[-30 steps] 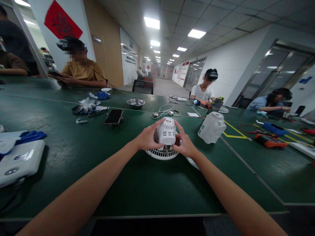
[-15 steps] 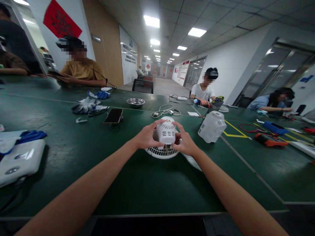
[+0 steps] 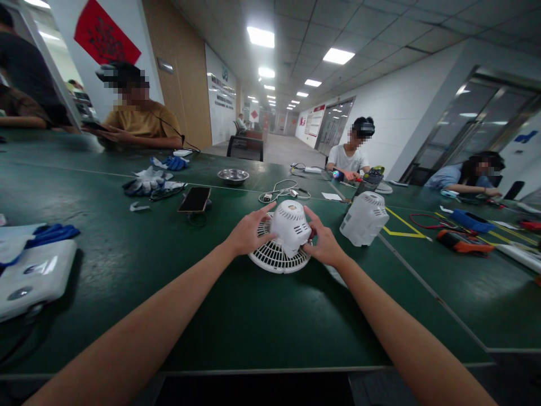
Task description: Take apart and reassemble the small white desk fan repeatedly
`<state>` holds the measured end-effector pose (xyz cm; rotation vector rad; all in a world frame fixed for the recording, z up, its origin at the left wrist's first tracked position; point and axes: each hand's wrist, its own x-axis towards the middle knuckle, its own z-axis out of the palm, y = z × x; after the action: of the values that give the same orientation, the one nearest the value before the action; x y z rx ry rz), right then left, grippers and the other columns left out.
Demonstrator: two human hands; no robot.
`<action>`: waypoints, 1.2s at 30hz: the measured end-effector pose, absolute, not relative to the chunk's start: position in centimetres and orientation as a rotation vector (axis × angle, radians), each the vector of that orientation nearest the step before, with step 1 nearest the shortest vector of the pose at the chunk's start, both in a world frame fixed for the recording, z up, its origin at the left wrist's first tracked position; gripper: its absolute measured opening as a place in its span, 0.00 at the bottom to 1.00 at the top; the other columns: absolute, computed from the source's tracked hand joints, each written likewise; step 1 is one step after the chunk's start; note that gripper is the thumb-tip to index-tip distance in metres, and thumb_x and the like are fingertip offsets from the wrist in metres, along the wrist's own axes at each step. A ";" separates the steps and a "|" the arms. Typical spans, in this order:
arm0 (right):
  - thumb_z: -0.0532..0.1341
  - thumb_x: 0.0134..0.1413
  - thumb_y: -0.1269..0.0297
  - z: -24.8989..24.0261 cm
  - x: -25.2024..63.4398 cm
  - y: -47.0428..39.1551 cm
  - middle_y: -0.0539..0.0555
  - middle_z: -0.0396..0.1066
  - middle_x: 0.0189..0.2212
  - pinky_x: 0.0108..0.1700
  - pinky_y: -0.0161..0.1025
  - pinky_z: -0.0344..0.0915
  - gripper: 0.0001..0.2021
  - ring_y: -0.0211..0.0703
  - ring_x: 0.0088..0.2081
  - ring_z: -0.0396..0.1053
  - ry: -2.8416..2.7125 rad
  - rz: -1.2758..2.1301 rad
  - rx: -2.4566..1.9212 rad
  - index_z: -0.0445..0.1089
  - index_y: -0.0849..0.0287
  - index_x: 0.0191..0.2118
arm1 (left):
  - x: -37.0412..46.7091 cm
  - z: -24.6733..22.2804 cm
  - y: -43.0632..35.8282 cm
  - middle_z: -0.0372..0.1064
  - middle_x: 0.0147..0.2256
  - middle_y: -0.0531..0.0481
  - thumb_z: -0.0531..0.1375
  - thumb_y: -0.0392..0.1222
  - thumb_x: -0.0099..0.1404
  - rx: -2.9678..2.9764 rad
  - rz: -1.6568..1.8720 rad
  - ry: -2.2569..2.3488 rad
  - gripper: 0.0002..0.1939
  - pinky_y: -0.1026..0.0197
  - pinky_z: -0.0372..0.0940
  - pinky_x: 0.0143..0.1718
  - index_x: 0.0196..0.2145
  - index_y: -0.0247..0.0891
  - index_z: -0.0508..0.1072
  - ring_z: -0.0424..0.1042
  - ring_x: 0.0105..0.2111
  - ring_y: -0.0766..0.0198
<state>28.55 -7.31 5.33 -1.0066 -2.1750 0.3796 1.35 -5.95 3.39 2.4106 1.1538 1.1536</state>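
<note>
Office-like workshop: green worktable [image 3: 270, 327], wall lettering [image 3: 222, 93], ceiling lights [image 3: 261, 37].

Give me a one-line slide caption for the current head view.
Left hand and right hand flank a vented white housing over a round white grille on a green table.

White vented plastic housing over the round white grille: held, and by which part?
The white vented plastic housing is held by its side wall: right hand on the right; left hand at the left, contact unclear.
</note>
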 end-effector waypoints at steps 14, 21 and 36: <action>0.62 0.48 0.66 3.6 30.2 -4.9 0.50 0.73 0.29 0.37 0.42 0.66 0.11 0.42 0.30 0.69 -2.042 0.156 -1.328 0.72 0.56 0.41 | -1.5 0.7 -2.8 0.71 0.23 0.46 0.49 0.61 0.66 1.886 0.994 1.626 0.27 0.58 0.58 0.29 0.22 0.39 0.72 0.69 0.25 0.57; 0.58 0.47 0.70 3.9 30.3 -5.5 0.54 0.72 0.43 0.47 0.46 0.67 0.33 0.48 0.44 0.70 -2.039 0.425 -1.040 0.58 0.55 0.62 | -1.5 0.5 -2.6 0.69 0.20 0.47 0.51 0.62 0.64 1.823 1.034 1.634 0.26 0.58 0.52 0.26 0.19 0.41 0.68 0.66 0.23 0.57; 0.74 0.37 0.57 4.6 28.3 -7.5 0.57 0.73 0.46 0.50 0.53 0.69 0.51 0.53 0.45 0.73 -1.803 0.747 -1.043 0.48 0.52 0.66 | -1.4 0.9 -2.9 0.69 0.23 0.48 0.43 0.63 0.68 1.736 1.200 1.470 0.31 0.58 0.58 0.31 0.21 0.39 0.68 0.67 0.27 0.58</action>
<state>28.33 -7.50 4.60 -1.0433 -1.8030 0.7469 -1.39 -2.85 0.91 1.7362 1.4699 1.2001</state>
